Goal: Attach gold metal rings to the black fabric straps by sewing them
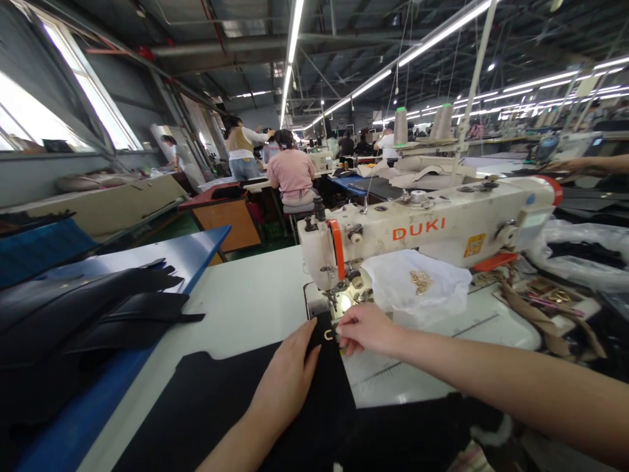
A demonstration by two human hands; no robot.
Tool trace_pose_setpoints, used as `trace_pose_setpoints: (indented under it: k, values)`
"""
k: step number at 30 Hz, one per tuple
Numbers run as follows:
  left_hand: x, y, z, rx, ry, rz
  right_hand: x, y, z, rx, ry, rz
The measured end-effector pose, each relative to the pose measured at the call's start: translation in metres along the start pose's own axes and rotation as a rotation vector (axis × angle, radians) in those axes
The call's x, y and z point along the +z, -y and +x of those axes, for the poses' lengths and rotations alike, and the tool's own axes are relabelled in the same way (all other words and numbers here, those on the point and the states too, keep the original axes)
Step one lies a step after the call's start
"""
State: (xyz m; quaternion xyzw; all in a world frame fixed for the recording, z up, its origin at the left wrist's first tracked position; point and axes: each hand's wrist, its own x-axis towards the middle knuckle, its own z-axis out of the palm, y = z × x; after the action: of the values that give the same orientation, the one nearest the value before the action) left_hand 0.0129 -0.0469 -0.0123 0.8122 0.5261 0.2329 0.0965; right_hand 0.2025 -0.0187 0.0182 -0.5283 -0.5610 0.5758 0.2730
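Your black fabric panel (236, 406) lies flat at bottom center, left hand (287, 380) spread on it, right hand (366, 330) pinching a gold ring (328, 335) below the DUKI sewing machine (427, 229); white bag (417, 288) just right.

Black fabric (314, 400) — white sewing machine (442, 233)

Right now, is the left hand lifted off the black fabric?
No, the left hand lies flat on the black fabric while the right hand pinches a small gold ring.
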Motion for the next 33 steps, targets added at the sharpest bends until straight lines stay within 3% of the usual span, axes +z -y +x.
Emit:
trace_pose_setpoints:
  k: [7, 16, 24, 33]
  values:
    - [-0.001, 0.0, 0.0, -0.03, 0.027, -0.048, 0.011, 0.011, 0.032, 0.081, 0.053, -0.083]
    - [0.0, 0.001, 0.021, 0.285, -0.168, 0.045, 0.007, 0.014, 0.037, 0.13, 0.115, -0.168]
    - [0.001, -0.002, 0.03, 0.388, -0.221, -0.002, 0.006, 0.016, 0.041, 0.193, 0.155, -0.201]
    - [0.0, -0.005, 0.031, 0.401, -0.203, 0.021, 0.003, 0.018, 0.04, 0.094, 0.144, -0.385]
